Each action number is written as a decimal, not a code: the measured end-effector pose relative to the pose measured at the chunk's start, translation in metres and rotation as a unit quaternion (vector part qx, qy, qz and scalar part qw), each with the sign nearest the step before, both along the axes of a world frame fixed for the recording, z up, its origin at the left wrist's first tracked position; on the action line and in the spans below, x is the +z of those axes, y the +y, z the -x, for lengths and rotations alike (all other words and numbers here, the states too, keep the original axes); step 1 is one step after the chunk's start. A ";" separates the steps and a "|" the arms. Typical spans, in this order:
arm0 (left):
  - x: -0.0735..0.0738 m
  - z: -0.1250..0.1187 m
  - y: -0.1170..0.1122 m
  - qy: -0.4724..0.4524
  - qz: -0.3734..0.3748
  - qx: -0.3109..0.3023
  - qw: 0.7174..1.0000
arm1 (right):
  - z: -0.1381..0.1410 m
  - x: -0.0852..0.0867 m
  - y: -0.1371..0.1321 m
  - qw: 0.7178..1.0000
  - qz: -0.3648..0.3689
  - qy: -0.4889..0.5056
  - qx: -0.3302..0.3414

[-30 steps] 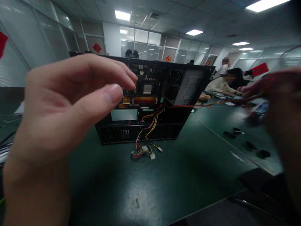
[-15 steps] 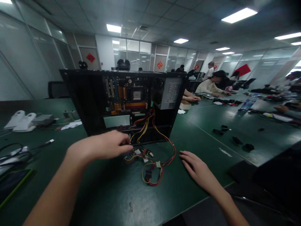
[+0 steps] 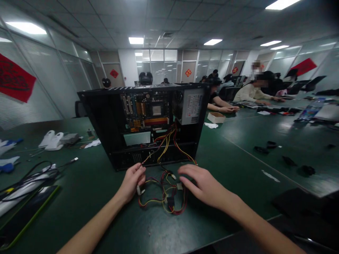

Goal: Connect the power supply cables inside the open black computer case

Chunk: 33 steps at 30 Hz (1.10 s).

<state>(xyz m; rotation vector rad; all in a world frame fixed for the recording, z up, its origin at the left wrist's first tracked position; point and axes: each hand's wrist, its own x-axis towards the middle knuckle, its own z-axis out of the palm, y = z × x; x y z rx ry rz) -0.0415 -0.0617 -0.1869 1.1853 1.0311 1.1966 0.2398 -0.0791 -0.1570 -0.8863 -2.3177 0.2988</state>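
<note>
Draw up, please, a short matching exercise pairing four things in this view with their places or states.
1. Left hand
2. Power supply
3. Open box
4. Green-edged flat device

A. Inside the computer case, upper right
B. At the picture's lower left
C. Gripping cables
D. On the table, right of the case

Pairs: 1-C, 2-A, 3-D, 4-B

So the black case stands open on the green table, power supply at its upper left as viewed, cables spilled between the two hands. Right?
Not quite: in the head view, the power supply sits at the upper right of the black case, not upper left. The rest holds: open on the green table, cables spilled between the left hand and right hand.
</note>
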 end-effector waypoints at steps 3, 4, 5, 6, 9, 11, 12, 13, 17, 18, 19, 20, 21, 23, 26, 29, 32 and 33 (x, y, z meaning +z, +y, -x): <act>0.005 0.006 0.003 -0.097 0.037 0.008 0.995 | 0.043 0.000 0.042 0.995 0.062 -0.074 0.014; 0.007 0.007 0.004 -0.121 0.042 0.007 0.992 | 0.054 -0.006 0.053 0.993 0.078 -0.079 0.026; 0.009 0.008 0.005 -0.141 0.045 0.008 0.989 | 0.063 -0.015 0.063 0.992 0.094 -0.073 0.039; 0.009 0.008 0.006 -0.153 0.049 0.010 0.987 | 0.069 -0.024 0.069 0.991 0.109 -0.061 0.049; 0.002 0.009 0.006 -0.126 0.053 -0.002 0.991 | 0.075 -0.047 0.074 0.987 0.149 0.004 0.063; -0.005 0.008 0.006 -0.059 0.033 -0.021 0.997 | 0.072 -0.051 0.070 0.979 0.182 0.076 0.057; -0.007 0.007 0.005 -0.016 0.023 -0.038 0.999 | 0.069 -0.049 0.068 0.970 0.205 0.123 0.054; -0.008 0.006 0.003 0.030 0.014 -0.061 0.998 | 0.066 -0.046 0.067 0.957 0.227 0.174 0.049; -0.004 0.000 -0.012 0.208 -0.011 -0.172 0.963 | 0.056 -0.021 0.064 0.877 0.281 0.389 0.018; -0.002 -0.002 -0.017 0.254 -0.030 -0.188 0.948 | 0.054 -0.014 0.065 0.848 0.294 0.441 0.017; 0.000 -0.005 -0.021 0.299 -0.055 -0.194 0.933 | 0.052 -0.009 0.065 0.814 0.314 0.487 0.026; 0.001 -0.007 -0.024 0.338 -0.084 -0.191 0.918 | 0.050 -0.004 0.064 0.782 0.338 0.521 0.042; 0.000 -0.010 -0.027 0.370 -0.110 -0.182 0.904 | 0.049 -0.001 0.064 0.759 0.365 0.536 0.064; -0.002 -0.015 -0.029 0.398 -0.138 -0.158 0.893 | 0.048 0.001 0.061 0.768 0.401 0.485 0.118; -0.008 -0.018 -0.027 0.366 -0.129 -0.121 0.914 | 0.048 -0.001 0.057 0.869 0.356 0.309 0.148; -0.009 -0.013 -0.021 0.310 -0.126 -0.046 0.941 | 0.047 -0.005 0.060 0.892 0.313 0.311 0.098; -0.005 -0.004 -0.014 0.304 -0.133 0.031 0.943 | 0.042 -0.003 0.066 0.829 0.354 0.424 0.091; -0.004 -0.001 -0.012 0.313 -0.134 0.048 0.939 | 0.040 -0.001 0.068 0.807 0.368 0.450 0.100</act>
